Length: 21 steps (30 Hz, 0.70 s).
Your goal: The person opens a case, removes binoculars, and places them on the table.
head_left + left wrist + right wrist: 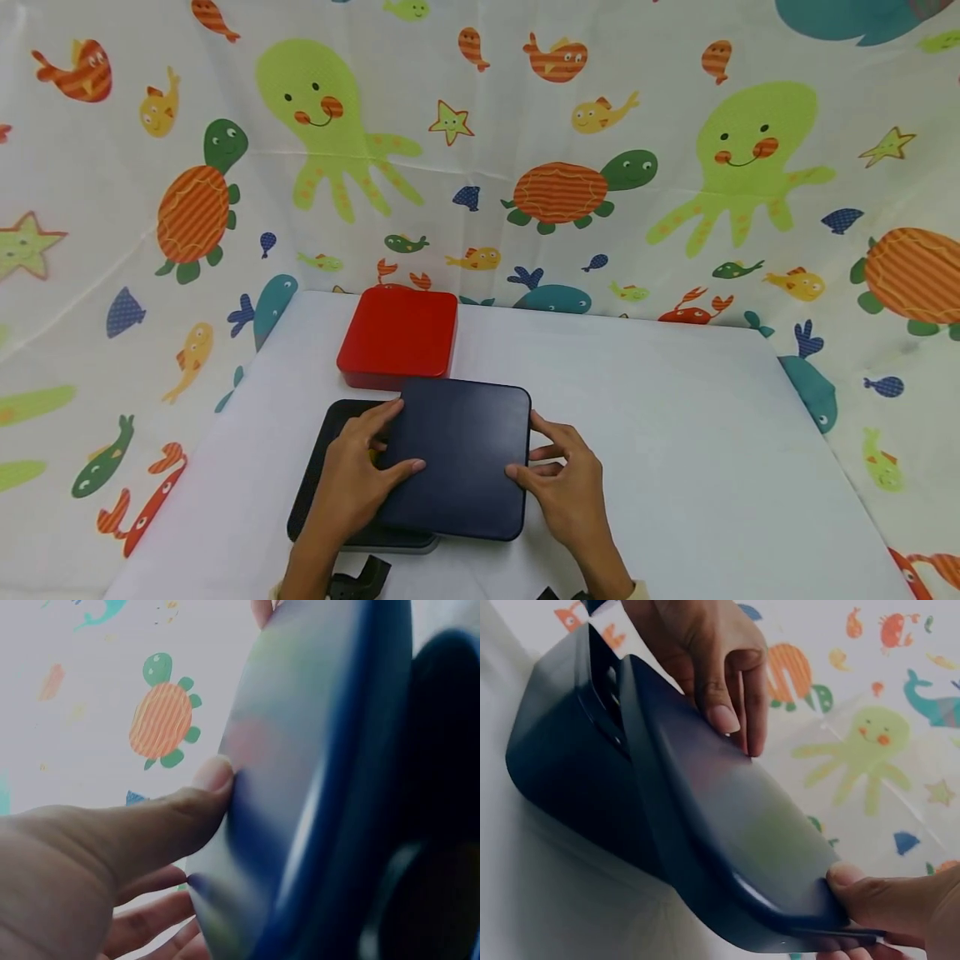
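**Two hands hold a navy lid over a black box**

A person's left hand (358, 477) and right hand (567, 483) grip a dark navy lid (456, 456) from opposite sides, thumbs lying on its top face and fingers curled under its edges. The lid sits askew over a black box (324, 454), covering the box's right part and overhanging to the right, while the box's left rim stays exposed. A small patch of yellow shows just inside the box beside the left hand (what it belongs to cannot be told). The right wrist view shows the lid tilted, one edge lifted clear of the box's rim, the left hand's fingers (735, 682) pressed on its far side and the right thumb (866, 896) clamped on the near corner. In the left wrist view, the left thumb (161, 821) lies against the lid's blurred surface.

Just behind the black box, touching or nearly touching the lid's far edge, stands one closed red box (398, 335). That makes two boxes and one loose lid, all on a white table (690, 450) backed by a sea-creature patterned cloth (675, 167).
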Motion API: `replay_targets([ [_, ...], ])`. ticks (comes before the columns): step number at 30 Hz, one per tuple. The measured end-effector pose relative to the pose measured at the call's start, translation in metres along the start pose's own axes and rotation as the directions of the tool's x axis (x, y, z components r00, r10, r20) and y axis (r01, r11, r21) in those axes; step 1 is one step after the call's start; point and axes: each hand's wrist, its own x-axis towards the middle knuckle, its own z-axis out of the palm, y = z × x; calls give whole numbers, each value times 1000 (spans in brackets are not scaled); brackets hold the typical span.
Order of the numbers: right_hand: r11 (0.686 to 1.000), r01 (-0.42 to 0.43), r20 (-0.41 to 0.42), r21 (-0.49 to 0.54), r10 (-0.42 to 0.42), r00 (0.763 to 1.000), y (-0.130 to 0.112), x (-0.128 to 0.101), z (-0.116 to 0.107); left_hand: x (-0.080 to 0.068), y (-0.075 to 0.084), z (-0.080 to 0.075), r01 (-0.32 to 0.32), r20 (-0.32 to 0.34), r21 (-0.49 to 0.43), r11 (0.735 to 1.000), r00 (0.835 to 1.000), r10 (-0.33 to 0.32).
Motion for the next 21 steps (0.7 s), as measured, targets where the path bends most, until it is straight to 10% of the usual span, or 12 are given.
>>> replay_targets([
  [21, 994, -54, -48, -97, 50, 998, 7, 0, -49, 1, 37, 40, -29, -6, -49, 998, 1000, 28],
])
